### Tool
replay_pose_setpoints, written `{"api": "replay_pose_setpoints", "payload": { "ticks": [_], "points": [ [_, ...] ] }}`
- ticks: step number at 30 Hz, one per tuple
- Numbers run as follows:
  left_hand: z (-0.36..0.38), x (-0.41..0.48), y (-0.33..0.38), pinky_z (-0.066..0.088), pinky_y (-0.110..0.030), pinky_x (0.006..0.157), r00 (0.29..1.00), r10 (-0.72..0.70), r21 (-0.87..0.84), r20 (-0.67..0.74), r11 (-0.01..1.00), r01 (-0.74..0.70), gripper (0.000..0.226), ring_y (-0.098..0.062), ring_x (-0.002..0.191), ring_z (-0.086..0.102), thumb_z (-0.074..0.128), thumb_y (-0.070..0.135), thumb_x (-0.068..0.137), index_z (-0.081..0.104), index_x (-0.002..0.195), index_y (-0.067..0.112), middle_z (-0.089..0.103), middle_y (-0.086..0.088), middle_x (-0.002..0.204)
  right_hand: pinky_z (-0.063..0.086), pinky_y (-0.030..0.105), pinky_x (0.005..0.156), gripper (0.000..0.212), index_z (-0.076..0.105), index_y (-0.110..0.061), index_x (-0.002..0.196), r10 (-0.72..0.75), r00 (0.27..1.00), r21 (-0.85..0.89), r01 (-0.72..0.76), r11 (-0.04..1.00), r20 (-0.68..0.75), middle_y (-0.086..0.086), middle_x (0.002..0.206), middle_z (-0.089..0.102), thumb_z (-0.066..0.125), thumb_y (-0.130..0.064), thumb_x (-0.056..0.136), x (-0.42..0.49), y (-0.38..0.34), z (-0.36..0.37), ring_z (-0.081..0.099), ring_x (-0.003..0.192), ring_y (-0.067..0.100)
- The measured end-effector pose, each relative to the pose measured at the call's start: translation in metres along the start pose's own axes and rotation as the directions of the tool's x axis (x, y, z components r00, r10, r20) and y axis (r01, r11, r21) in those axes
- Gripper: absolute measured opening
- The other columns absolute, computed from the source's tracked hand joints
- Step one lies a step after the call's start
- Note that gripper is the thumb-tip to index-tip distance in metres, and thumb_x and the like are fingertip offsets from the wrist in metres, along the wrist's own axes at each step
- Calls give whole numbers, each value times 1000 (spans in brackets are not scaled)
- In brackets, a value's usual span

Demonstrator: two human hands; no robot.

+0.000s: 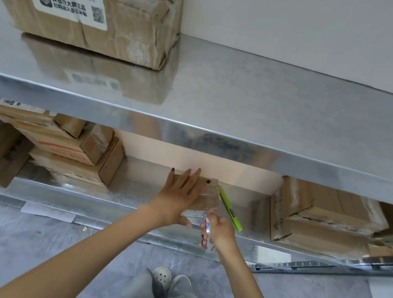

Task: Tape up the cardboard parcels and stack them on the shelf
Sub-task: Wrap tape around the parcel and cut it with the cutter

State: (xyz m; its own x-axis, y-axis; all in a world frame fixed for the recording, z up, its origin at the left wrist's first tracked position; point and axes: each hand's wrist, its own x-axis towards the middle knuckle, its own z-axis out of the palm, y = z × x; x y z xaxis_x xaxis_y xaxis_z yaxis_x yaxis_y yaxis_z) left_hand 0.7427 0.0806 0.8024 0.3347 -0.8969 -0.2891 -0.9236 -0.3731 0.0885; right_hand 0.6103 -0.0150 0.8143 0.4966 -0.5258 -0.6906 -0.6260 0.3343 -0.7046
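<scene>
While the left hand (179,194) presses spread fingers (195,177) on the small brown cardboard parcel (209,195) on the lower metal shelf (118,210), the right hand (219,233) pinches a white item (207,226) at 5 o'clock; taping appears unfinished.

I get single view: head camera, wide-angle, worn by person. Lens looks forward and down, from above own legs. Faces metal shelf (218,129) almost head-on, wall behind. Upper tier fills top half, very near lens, seen from above. Lower tier sits mid-frame, near, partly hidden under upper tier's front lip. Left hand (179,194) and right hand (219,230) reach in from bottom centre. Floor (26,238) and shoes (162,275) lie at bottom edge, straight below. Shelf lines slant down to right.
</scene>
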Motion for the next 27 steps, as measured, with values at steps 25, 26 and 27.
{"api": "replay_pose_setpoints", "payload": {
  "ticks": [25, 26, 27],
  "points": [
    [-43, 29, -10, 19, -52, 113, 975, -44, -323, 217, 939, 114, 64, -32, 144, 19, 38, 46, 100, 8, 154, 28, 14, -4, 160, 47, 26, 44, 63, 52, -3, 54, -27, 1000, 55, 27, 998, 0, 9, 40, 43, 38, -45, 99, -23, 21, -10, 41, 33, 18],
    [-43, 29, -11, 20, -51, 113, 974, -41, -325, 223, 939, 114, 64, -32, 143, 20, 38, 46, 100, 9, 154, 29, 14, -4, 160, 47, 26, 44, 63, 52, -3, 53, -18, 1000, 52, 18, 998, -3, 9, 40, 43, 38, -45, 99, -22, 22, -9, 41, 32, 18],
    [-43, 30, -11, 21, -51, 113, 974, -43, -326, 224, 938, 116, 64, -32, 143, 21, 38, 46, 100, 9, 153, 29, 15, -3, 160, 47, 27, 46, 63, 51, -4, 53, -14, 1000, 58, 14, 998, -2, 8, 40, 43, 39, -46, 98, -22, 22, -7, 41, 32, 17]
  ]
}}
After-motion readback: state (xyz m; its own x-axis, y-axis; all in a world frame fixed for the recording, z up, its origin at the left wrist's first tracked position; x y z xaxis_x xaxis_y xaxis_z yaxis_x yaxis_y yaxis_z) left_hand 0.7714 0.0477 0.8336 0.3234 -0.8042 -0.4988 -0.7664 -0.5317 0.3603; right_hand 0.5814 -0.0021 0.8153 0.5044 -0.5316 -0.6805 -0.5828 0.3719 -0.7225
